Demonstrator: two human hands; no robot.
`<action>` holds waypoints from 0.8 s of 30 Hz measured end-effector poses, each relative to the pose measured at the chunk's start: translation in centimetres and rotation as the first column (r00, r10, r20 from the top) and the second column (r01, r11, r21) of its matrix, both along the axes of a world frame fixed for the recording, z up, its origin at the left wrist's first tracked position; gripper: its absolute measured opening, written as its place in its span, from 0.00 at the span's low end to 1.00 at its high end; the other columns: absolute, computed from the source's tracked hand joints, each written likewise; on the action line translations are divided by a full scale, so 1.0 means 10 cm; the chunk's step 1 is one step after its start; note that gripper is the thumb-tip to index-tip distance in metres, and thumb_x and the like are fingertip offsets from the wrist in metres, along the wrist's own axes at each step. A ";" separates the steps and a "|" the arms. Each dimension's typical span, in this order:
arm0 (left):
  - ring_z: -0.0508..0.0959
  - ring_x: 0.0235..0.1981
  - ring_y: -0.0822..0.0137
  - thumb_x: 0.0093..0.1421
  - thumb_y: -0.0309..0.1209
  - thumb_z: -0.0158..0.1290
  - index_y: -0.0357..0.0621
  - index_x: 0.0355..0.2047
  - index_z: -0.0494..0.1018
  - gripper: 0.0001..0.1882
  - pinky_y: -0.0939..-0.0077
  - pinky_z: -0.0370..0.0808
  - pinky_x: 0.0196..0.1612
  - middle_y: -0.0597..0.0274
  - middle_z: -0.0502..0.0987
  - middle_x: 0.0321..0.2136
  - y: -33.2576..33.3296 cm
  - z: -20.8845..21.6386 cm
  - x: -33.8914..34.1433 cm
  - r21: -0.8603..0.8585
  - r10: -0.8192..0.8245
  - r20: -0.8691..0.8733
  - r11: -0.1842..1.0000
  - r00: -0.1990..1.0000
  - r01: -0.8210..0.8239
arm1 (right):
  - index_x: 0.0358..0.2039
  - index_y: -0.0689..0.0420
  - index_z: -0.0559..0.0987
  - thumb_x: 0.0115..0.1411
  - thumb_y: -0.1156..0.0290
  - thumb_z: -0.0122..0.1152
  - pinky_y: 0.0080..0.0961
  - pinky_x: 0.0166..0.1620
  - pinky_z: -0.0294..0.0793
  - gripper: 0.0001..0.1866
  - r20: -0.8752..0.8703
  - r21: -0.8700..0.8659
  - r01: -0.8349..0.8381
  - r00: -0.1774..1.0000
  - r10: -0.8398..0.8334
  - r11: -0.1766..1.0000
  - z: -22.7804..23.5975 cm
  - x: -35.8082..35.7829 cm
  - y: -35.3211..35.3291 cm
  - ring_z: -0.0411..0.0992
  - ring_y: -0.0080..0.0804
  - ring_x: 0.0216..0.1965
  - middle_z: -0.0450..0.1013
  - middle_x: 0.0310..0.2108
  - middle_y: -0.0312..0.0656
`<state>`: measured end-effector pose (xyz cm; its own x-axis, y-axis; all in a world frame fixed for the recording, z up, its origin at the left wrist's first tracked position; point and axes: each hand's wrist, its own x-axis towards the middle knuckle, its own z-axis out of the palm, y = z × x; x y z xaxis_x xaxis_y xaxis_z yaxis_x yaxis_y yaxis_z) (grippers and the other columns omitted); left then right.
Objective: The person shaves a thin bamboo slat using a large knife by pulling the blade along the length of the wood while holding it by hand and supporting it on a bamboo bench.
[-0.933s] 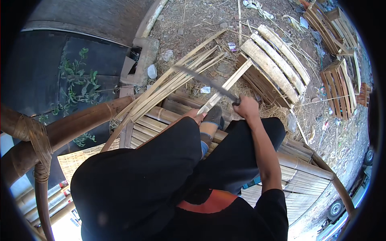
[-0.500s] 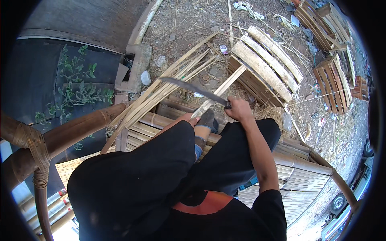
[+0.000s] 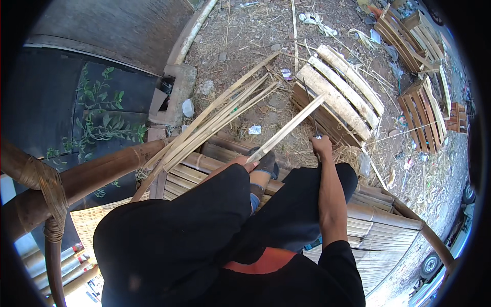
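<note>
left hand (image 3: 244,162): closed on bamboo strip (image 3: 291,126), frame centre
right hand (image 3: 321,145): fist around knife (image 3: 310,105)
step: shaving the strip
next: likely blade to strip edge

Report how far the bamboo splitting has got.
Done: a bundle of thin split strips leans against the bamboo platform. In hand: the left hand holds one pale bamboo slat by its lower end, slanting up and away, while the right hand grips a long knife whose blade rises beside the slat. Left: this slat looks whole; no cut shows in it yet.
</note>
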<state>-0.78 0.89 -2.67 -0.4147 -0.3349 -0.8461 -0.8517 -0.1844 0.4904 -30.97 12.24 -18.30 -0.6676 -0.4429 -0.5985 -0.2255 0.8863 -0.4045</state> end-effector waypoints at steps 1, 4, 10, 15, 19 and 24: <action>0.70 0.28 0.71 0.65 0.45 0.47 0.42 0.35 0.73 0.18 0.76 0.64 0.32 0.63 0.72 0.25 -0.04 -0.09 0.05 0.082 0.049 -0.045 0.996 0.998 -0.046 | 0.30 0.66 0.80 0.45 0.55 0.64 0.41 0.41 0.74 0.24 0.084 -0.031 0.016 0.996 -0.014 0.999 0.00 0.00 -0.09 0.78 0.52 0.34 0.77 0.26 0.57; 0.58 0.18 0.81 0.65 0.46 0.48 0.47 0.23 0.68 0.19 0.80 0.54 0.21 0.76 0.60 0.16 -0.03 -0.18 0.11 0.245 0.206 -0.178 0.956 0.962 -0.159 | 0.24 0.66 0.77 0.45 0.58 0.64 0.38 0.34 0.74 0.20 0.341 -0.190 0.299 0.913 -0.223 0.935 -0.05 0.13 -0.21 0.76 0.43 0.25 0.74 0.17 0.49; 0.63 0.21 0.79 0.64 0.45 0.50 0.46 0.25 0.68 0.17 0.80 0.60 0.25 0.74 0.64 0.19 -0.06 -0.44 0.25 0.333 0.243 -0.221 0.929 0.945 -0.161 | 0.23 0.62 0.71 0.50 0.66 0.63 0.28 0.22 0.66 0.13 -0.068 -0.556 0.124 0.979 -0.194 0.822 0.30 0.34 -0.19 0.64 0.25 0.15 0.65 0.13 0.36; 0.64 0.22 0.79 0.65 0.46 0.49 0.46 0.28 0.67 0.17 0.79 0.62 0.26 0.73 0.64 0.20 -0.13 -0.40 0.29 0.433 0.266 -0.225 0.889 0.937 -0.148 | 0.34 0.59 0.75 0.47 0.65 0.65 0.38 0.33 0.74 0.16 -0.080 -0.575 -0.174 0.984 0.157 0.799 0.77 0.58 -0.15 0.76 0.46 0.26 0.75 0.23 0.51; 0.65 0.22 0.79 0.65 0.45 0.49 0.46 0.29 0.67 0.16 0.79 0.62 0.26 0.73 0.65 0.21 -0.12 -0.36 0.27 0.417 0.253 -0.232 0.898 0.939 -0.139 | 0.35 0.53 0.75 0.44 0.63 0.64 0.48 0.33 0.75 0.17 -0.242 -0.422 -0.550 0.834 0.496 0.721 0.90 0.81 -0.13 0.74 0.58 0.28 0.75 0.24 0.55; 0.65 0.23 0.80 0.65 0.45 0.49 0.45 0.28 0.67 0.16 0.79 0.63 0.27 0.72 0.65 0.21 -0.07 -0.36 0.29 0.387 0.297 -0.199 0.899 0.934 -0.204 | 0.35 0.53 0.74 0.43 0.61 0.64 0.47 0.35 0.76 0.17 -0.259 -0.179 -0.764 0.644 0.719 0.620 1.13 0.98 -0.20 0.76 0.54 0.29 0.75 0.23 0.54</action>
